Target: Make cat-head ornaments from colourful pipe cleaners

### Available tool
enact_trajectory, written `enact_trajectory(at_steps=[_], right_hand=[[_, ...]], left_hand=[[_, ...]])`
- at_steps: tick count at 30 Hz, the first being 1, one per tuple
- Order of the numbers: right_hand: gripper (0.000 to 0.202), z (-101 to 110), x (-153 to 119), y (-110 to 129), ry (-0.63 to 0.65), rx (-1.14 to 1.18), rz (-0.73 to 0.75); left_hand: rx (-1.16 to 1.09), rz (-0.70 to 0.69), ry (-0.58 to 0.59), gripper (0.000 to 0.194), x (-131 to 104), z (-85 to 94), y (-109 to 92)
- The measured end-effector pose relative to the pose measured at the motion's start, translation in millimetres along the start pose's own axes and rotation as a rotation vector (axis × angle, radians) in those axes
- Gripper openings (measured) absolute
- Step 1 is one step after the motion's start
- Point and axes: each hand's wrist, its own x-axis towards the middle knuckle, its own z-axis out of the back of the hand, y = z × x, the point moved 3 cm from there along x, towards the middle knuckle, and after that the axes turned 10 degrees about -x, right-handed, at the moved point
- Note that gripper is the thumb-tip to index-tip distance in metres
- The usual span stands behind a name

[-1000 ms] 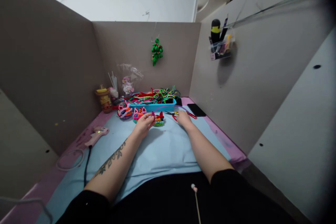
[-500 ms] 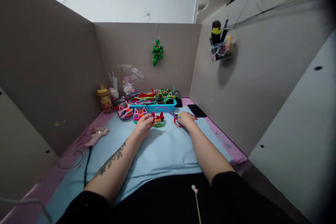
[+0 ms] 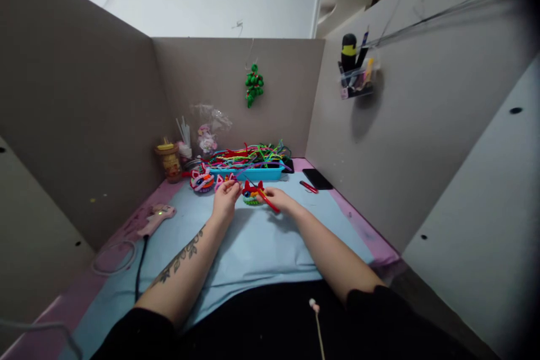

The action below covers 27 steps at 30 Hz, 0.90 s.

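Note:
My left hand (image 3: 226, 198) is closed in a pinch on a purple pipe cleaner (image 3: 270, 163), whose free length arcs to the right in front of the blue tray. My right hand (image 3: 278, 201) grips red-handled scissors (image 3: 270, 203), their blades pointing up and left toward my left fingertips. Between and behind the hands sits a fuzzy red, orange and green figure (image 3: 253, 197). Partly hidden behind my left hand is a pink-eared figure (image 3: 219, 181). A similar pink, purple and orange figure (image 3: 201, 181) stands farther left.
A blue tray (image 3: 248, 173) heaped with colourful pipe cleaners stands at the back. A pink glue gun (image 3: 157, 218) with a black cord lies left. Right are a small red tool (image 3: 309, 187) and a black phone (image 3: 318, 179). Grey partitions (image 3: 236, 101) enclose the table.
My right hand has picked up the scissors from the table and brought them left, close to my left hand. My left hand has shifted slightly left, keeping the purple pipe cleaner.

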Motion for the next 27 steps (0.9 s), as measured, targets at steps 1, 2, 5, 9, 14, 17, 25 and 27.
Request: enact_trajectory(at_steps=[1, 2, 5, 9, 14, 17, 25, 27], right_hand=[[0.041, -3.8, -1.9, 2.8, 0.035, 0.029, 0.01], [0.042, -6.7, -3.4, 4.8, 0.066, 0.047, 0.02], [0.044, -11.4, -4.9, 5.5, 0.129, 0.089, 0.018], [0.043, -14.0, -0.7, 0.7, 0.139, 0.169, 0.035], [0.042, -14.5, 0.1, -1.2, 0.167, 0.231, 0.048], [0.041, -13.8, -2.9, 1.8, 0.188, 0.245, 0.089], [0.042, -17.8, -3.8, 1.6, 0.252, 0.325, 0.09], [0.043, -19.1, -4.6, 1.9, 0.272, 0.357, 0.068]], left_hand=[[-0.006, -0.002, -0.003, 0.044, 0.1, 0.1, 0.2], [-0.006, 0.003, -0.002, 0.043, 0.0, -0.1, 0.6], [0.019, 0.027, 0.009, 0.042, -1.1, -1.2, 1.8], [0.074, 0.064, 0.039, 0.042, -3.0, -2.6, 4.8], [0.124, 0.134, 0.116, 0.043, -5.3, -3.6, 9.6], [0.137, 0.15, 0.145, 0.043, -6.3, -3.9, 10.4], [0.232, 0.15, 0.187, 0.046, -9.0, -6.7, 9.1], [0.234, 0.155, 0.196, 0.046, -8.8, -7.1, 9.3]])
